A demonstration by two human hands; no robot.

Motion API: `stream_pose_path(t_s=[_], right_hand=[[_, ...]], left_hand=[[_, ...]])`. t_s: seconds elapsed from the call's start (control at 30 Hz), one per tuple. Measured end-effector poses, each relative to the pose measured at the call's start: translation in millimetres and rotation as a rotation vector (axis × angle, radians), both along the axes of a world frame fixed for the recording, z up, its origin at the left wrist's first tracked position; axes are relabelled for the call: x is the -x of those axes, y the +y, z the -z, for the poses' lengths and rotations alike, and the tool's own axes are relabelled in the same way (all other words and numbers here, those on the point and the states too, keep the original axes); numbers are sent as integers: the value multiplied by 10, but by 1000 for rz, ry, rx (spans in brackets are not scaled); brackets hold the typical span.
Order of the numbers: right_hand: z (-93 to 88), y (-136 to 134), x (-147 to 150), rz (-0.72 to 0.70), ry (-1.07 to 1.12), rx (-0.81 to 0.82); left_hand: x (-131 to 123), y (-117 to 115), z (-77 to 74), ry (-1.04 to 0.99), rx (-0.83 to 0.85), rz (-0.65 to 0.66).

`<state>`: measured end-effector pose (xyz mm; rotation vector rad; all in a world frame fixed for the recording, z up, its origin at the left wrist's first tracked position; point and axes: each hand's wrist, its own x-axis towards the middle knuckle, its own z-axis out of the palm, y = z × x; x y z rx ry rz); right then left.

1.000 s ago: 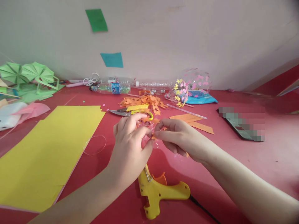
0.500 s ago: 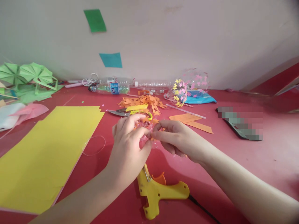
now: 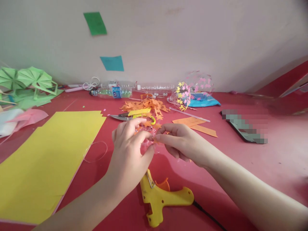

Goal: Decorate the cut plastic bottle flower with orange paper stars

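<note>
My left hand [image 3: 131,154] curls around a clear plastic piece [image 3: 145,146], probably part of a bottle, largely hidden behind the fingers. Orange paper stars [image 3: 147,123] show on or just beyond it. My right hand [image 3: 176,141] pinches a small orange paper star [image 3: 156,140], mostly covered by thumb and forefinger. The fingertips of both hands nearly meet there. Just below them on the red table lies a yellow glue gun [image 3: 166,197] with an orange trigger. Scissors [image 3: 117,117] and a yellow utility knife [image 3: 139,112] lie behind my left hand.
A pile of orange stars [image 3: 144,105] and orange strips [image 3: 187,121] lie behind. Yellow paper sheets [image 3: 48,160] cover the left side. Along the wall are a labelled bottle [image 3: 116,92] and a star-covered clear plastic form [image 3: 184,94]. A phone [image 3: 240,126] lies right.
The view has shifted slightly. Both hands stay together at the same spot, with only tiny finger movement; the glue gun lies still.
</note>
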<state>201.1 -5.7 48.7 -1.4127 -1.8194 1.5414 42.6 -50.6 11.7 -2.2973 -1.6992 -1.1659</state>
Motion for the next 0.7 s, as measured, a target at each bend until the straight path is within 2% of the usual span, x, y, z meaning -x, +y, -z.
stream_pose_path(t_s=[0.13,0.37,0.5,0.6,0.7], right_hand=[[-74,-24,-25,17,-116,-81],[-114,-122,-45,62,-319,-427],[-188,-141,-98,79,-328,-465],[-292,-119,-165,131,-312,-450],[-368,-75,-244,177,-339,-501]], left_hand=[[27,-43,-41,82,-48,-14],[52,-127,-108,204,-110,-40],[57,-124,-113,201,-110,-1],[67,-114,-120,167,-91,3],[88,-110,-134,136,-90,18]])
